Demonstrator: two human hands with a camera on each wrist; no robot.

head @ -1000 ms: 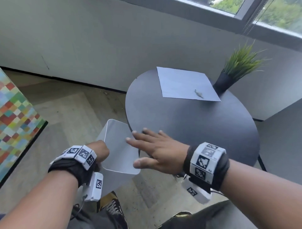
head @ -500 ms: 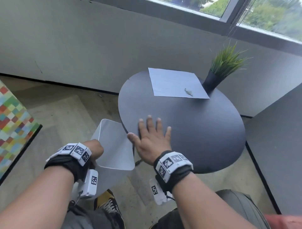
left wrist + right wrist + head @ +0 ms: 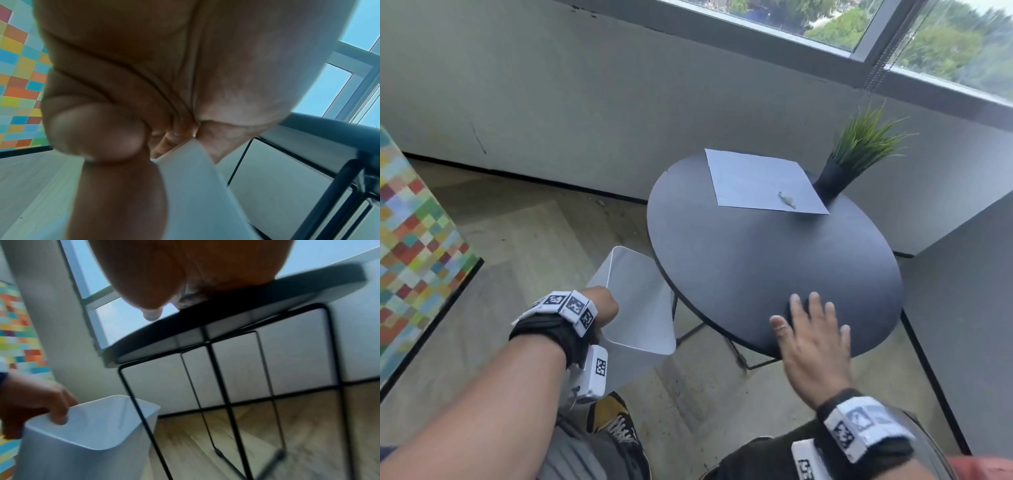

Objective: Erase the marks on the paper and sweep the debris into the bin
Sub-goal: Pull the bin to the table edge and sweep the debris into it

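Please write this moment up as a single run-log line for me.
left hand: grips bin rim beside table | right hand: flat on table near edge | paper: far side, small crumpled bit on it

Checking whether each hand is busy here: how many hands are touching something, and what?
2. The left hand grips the white bin's rim beside the table; the right hand lies flat, fingers straight, on the round black table's near edge.

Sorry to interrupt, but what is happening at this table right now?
A person is clearing up. Their left hand grips the rim of a white bin beside the round table. Their right hand lies flat on the table's near edge. A paper with a small scrap lies at the far side.
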